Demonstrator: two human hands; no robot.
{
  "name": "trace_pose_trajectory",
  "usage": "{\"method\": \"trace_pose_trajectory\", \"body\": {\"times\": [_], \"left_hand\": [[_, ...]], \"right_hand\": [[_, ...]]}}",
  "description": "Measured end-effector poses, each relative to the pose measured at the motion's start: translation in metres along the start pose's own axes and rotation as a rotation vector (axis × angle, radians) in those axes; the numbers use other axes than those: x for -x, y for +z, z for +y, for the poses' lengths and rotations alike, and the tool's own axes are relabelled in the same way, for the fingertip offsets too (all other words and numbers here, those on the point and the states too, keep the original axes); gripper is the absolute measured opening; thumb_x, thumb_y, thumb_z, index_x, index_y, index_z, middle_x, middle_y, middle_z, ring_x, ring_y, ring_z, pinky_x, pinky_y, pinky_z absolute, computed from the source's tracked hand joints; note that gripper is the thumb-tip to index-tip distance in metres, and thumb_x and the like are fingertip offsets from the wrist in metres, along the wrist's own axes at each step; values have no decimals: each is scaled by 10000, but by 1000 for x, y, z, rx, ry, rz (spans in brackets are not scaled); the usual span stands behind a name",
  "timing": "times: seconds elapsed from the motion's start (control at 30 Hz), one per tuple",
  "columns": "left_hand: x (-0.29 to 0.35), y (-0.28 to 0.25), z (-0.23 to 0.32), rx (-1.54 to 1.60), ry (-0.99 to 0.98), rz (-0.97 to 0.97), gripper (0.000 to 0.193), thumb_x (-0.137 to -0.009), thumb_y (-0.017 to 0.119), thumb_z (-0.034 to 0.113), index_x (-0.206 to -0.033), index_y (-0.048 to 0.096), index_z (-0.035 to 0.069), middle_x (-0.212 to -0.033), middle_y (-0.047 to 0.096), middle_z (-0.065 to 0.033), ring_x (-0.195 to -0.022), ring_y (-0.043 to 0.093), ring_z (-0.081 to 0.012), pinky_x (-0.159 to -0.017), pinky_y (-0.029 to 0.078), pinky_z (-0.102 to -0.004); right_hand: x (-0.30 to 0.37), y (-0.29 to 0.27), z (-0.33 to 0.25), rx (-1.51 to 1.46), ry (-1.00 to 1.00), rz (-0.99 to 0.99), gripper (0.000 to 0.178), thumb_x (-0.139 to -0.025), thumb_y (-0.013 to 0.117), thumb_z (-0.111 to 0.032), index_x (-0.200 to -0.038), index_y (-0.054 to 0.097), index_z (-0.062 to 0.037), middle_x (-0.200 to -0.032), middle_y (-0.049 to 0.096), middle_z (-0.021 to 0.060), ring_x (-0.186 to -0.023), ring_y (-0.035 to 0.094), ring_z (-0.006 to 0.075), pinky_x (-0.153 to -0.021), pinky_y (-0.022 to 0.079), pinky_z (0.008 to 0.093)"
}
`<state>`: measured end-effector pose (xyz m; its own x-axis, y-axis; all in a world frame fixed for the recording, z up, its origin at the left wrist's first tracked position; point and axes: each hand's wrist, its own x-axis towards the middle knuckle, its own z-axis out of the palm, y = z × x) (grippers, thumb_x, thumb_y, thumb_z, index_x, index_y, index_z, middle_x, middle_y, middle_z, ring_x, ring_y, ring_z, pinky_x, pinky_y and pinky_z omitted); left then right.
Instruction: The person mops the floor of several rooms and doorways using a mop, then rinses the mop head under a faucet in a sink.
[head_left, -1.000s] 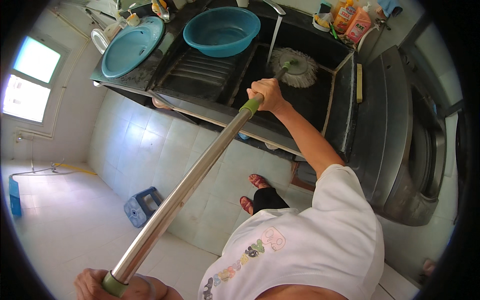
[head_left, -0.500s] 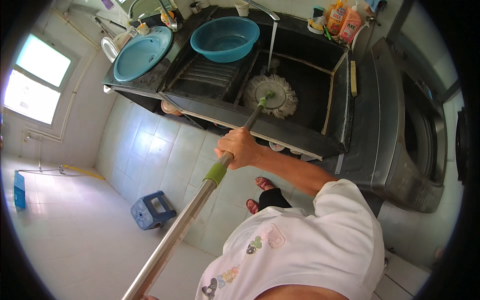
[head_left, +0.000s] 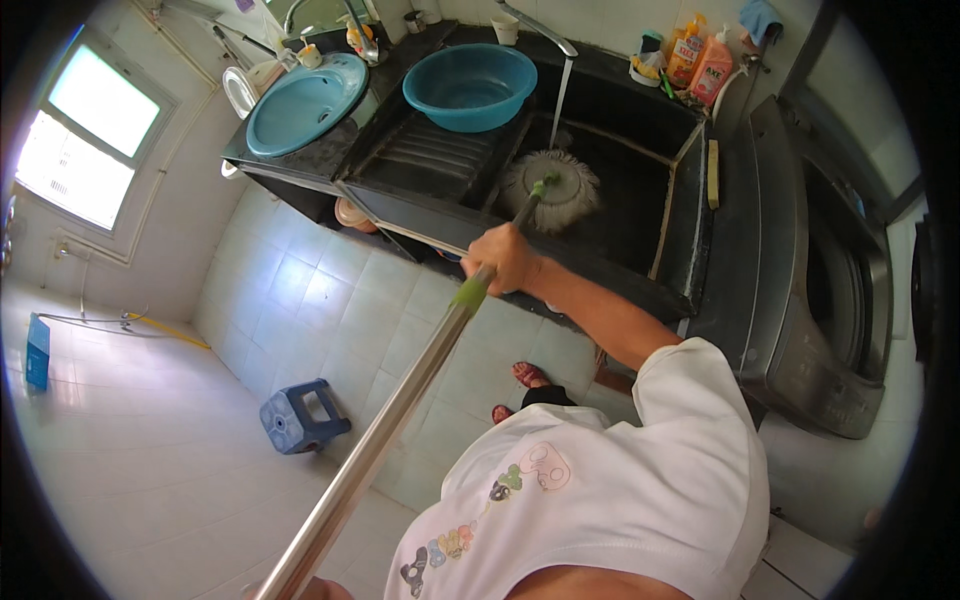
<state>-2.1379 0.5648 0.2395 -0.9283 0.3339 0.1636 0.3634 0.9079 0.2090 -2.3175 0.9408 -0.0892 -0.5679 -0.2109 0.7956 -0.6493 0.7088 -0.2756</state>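
Note:
My right hand [head_left: 503, 258] is wrapped round the metal pole of a mop [head_left: 385, 420], just above its green collar. At the bottom edge my left hand [head_left: 325, 588] shows only in part, with skin on both sides of the pole's near end; it appears closed round it. The round mop head [head_left: 560, 190], with white-grey strands, is down in the black sink basin [head_left: 625, 215]. Water runs from the tap [head_left: 570, 47] in a thin stream behind the mop head.
A blue basin [head_left: 470, 90] stands over the ridged drainboard. Bottles [head_left: 712, 68] line the back right corner. To the right is a grey washing machine [head_left: 850, 270]; at far left is a blue washbasin [head_left: 305, 105]. A blue stool [head_left: 303, 415] stands on the tiled floor.
My right hand and the green collar have moved forward and right, toward the sink. The mop head stays in the basin, its strands blurred. More of my left hand shows at the bottom edge.

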Motion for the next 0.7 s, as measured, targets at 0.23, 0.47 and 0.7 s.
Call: {"method": "trace_pose_trajectory", "body": {"times": [0.23, 0.47, 0.7], "left_hand": [[-2, -37, 32, -301, -356, -468, 359, -644, 660, 364, -811, 605, 50, -738, 601, -141, -694, 567, -297, -657, 449, -375], [16, -12, -6, -432, -602, -775, 404, -647, 660, 415, -826, 631, 54, -744, 617, -154, -734, 588, -319, -677, 467, -398], [40, -35, 12, -78, -612, -256, 346, -680, 621, 413, -794, 625, 86, -695, 604, -110, -720, 583, -281, -675, 457, -376]], "right_hand": [[3, 6, -21, -82, 116, -21, 121, -484, 594, -167, -509, 476, -153, -474, 490, 51, -438, 502, 251, -432, 390, 327], [29, 2, 50, 134, 294, -62, 154, -482, 621, -163, -517, 473, -140, -545, 521, 43, -518, 525, 258, -465, 398, 333], [10, 6, -23, 4, 30, -7, 153, -532, 602, -134, -494, 455, -121, -492, 496, 64, -445, 509, 241, -422, 395, 318]]}}
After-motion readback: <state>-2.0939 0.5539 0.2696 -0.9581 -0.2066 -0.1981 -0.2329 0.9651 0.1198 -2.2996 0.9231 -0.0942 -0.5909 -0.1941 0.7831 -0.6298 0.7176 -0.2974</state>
